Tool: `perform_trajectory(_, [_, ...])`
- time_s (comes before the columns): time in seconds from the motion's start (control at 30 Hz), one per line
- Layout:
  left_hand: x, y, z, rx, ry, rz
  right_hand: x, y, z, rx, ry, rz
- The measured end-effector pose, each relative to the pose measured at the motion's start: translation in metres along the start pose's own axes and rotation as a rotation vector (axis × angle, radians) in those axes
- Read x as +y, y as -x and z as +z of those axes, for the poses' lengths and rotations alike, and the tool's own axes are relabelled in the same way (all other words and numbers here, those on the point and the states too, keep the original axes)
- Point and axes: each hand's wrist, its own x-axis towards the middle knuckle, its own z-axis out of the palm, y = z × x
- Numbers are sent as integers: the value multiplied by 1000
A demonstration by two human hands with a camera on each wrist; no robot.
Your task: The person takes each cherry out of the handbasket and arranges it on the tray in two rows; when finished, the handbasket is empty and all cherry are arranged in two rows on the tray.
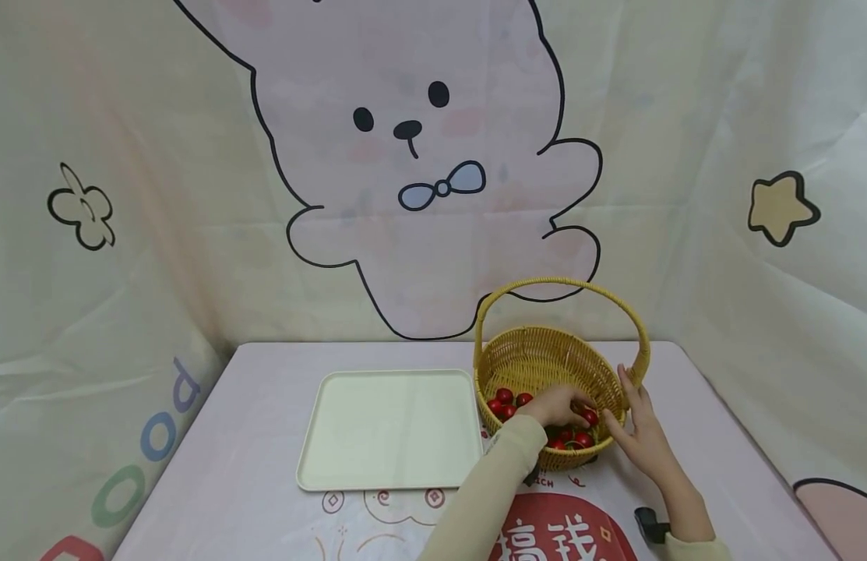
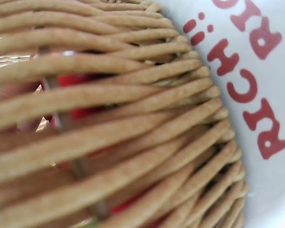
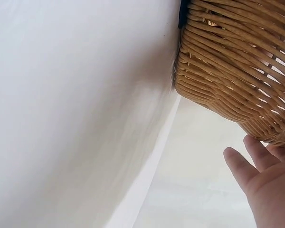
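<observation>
A yellow-brown wicker basket [image 1: 531, 354] with a tall arched handle stands at the right of the table, holding several shiny red cherries [image 1: 504, 396]. My left hand [image 1: 555, 403] reaches down inside it, with fingers and thumb bent about a cherry [image 1: 590, 418] near the right side. In the left wrist view, the woven wall [image 2: 109, 99] hides most of that hand and shows only bits of red. At the basket's right side, my right hand [image 1: 646, 440] has its fingers spread, the fingertips [image 3: 251, 141] at the wicker near the handle's base.
A cream rectangular tray [image 1: 391, 430] lies left of the basket, close beside it. Red printed lettering [image 1: 548, 538] marks the white tablecloth in front. A cloth backdrop with a cartoon bear [image 1: 419, 234] hangs directly behind the table, and more cloth hangs at both sides.
</observation>
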Motion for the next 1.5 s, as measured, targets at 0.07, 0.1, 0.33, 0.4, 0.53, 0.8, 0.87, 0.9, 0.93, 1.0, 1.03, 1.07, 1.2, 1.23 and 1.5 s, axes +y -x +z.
perform_trajectory(0.07, [-1,0,0,2,-17,5,-1,-1,0,-3,1,3])
perform_trajectory(0.1, [-1,0,0,3,-19,8,-2,-1,0,-5,0,5])
perform_trajectory(0.33, [-2,0,-2,18,-22,0,0,-1,2,-15,-2,12])
perform_trajectory(0.4, [-2,0,-2,28,-30,-2,1,0,2,-14,-1,10])
perform_trajectory(0.53, [-1,1,-1,58,-60,8,3,1,1,-9,-10,-1])
perform_trajectory(0.8, [-1,3,-2,133,-111,25,4,2,2,-9,1,-9])
perform_trajectory(0.87, [-2,5,-3,166,-96,32,4,3,2,-14,6,-1])
perform_trajectory(0.9, [-2,6,-4,182,-87,35,4,3,2,-15,9,1])
perform_trajectory(0.93, [-2,7,-5,199,-71,40,3,2,2,-17,12,4])
perform_trajectory(1.0, [-2,10,-8,223,-25,50,2,2,1,-20,17,11])
perform_trajectory(1.03, [-2,12,-10,233,-3,54,1,2,1,-21,19,14])
perform_trajectory(1.07, [-2,14,-11,240,16,61,1,2,1,-22,19,18])
perform_trajectory(1.2, [-4,19,-14,268,71,101,0,2,0,-26,22,26])
perform_trajectory(1.23, [-6,20,-14,278,77,112,-1,2,0,-28,22,27])
perform_trajectory(1.5, [-19,27,-15,347,110,161,0,3,0,-32,11,30])
